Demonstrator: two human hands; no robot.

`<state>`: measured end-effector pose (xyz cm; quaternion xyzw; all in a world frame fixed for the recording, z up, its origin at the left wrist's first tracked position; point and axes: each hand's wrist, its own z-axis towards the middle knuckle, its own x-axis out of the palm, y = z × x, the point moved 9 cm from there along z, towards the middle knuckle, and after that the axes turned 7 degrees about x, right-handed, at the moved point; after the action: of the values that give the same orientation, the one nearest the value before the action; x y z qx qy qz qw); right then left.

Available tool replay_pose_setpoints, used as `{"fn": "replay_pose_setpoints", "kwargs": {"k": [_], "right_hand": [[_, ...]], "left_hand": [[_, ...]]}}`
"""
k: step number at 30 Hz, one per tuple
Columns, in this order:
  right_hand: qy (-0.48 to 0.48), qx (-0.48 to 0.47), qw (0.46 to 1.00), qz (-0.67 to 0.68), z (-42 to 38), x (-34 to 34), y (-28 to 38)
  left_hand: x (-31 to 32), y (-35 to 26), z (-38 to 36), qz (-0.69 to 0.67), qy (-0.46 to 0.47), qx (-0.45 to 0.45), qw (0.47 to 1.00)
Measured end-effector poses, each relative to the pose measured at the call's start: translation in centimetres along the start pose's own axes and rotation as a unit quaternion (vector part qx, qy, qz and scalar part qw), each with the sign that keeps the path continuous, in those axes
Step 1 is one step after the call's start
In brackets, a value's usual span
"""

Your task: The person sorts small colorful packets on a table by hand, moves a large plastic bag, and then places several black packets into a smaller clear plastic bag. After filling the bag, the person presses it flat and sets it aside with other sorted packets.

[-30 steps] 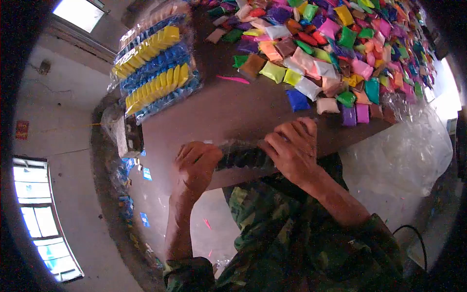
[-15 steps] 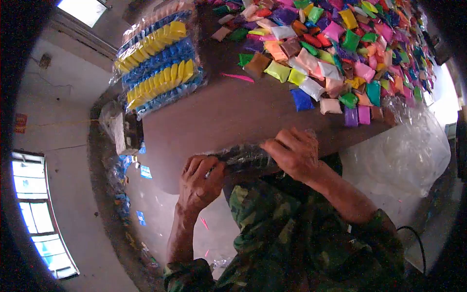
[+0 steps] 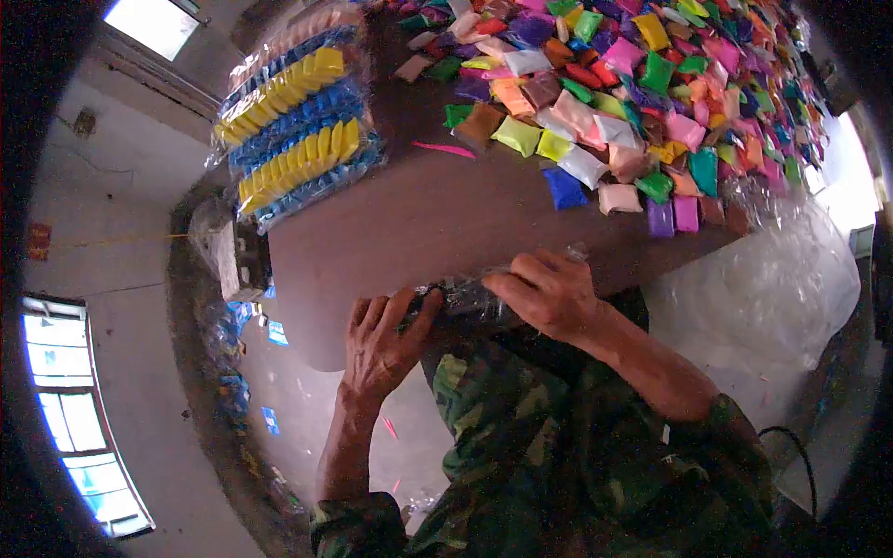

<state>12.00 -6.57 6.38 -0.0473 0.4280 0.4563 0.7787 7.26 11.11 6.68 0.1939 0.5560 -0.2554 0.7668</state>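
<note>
At the near edge of the brown table (image 3: 372,244), a crinkled clear plastic bag (image 3: 462,298) stretches between my two hands. My left hand (image 3: 379,337) has its fingers curled, with thumb and forefinger closed at the bag's left end. A small dark and green spot shows by those fingertips, too small to name. On the other side, my right hand (image 3: 547,296) pinches the plastic, and a bit of film sticks up behind its knuckles. The fingertips of both hands are partly hidden.
Many small coloured packets (image 3: 581,167) are heaped at the far right. Clear-wrapped rows of yellow and blue packets (image 3: 298,149) lie at the far left. A pink strip (image 3: 444,149) lies between them. A large clear plastic sheet (image 3: 758,288) hangs off the right edge.
My right hand has shifted slightly left and down, closer to my left hand. My left hand's fingers have spread a little, and the plastic between the hands looks shorter and more bunched.
</note>
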Motion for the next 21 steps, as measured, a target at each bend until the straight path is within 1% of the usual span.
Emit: {"fn": "replay_pose_setpoints", "kwargs": {"k": [2,5,11,14,17,21], "right_hand": [[0.01,0.0,1.0,-0.004,-0.1,0.1,-0.2],[-0.012,0.014,0.999,-0.032,0.3,-0.6,-0.2],[-0.004,0.073,0.997,-0.027,-0.8,-2.1,-1.1],[-0.007,0.058,0.997,-0.049,-1.1,-4.4,-1.4],[-0.001,0.063,0.998,0.011,-1.8,-4.9,-2.1],[-0.012,0.048,0.998,0.036,-3.5,-4.4,-2.6]], "left_hand": [[-0.1,-0.2,-0.1,0.008,-0.005,0.0,1.0],[0.0,-0.3,-0.3,0.017,-0.019,0.003,1.0],[0.6,-0.2,-0.6,0.024,-0.019,-0.002,1.0],[0.8,-0.1,-0.7,0.035,-0.014,-0.003,0.999],[0.7,-0.1,-0.5,0.022,-0.012,-0.009,1.0],[0.5,0.0,-0.4,-0.005,-0.033,-0.005,0.999]]}}
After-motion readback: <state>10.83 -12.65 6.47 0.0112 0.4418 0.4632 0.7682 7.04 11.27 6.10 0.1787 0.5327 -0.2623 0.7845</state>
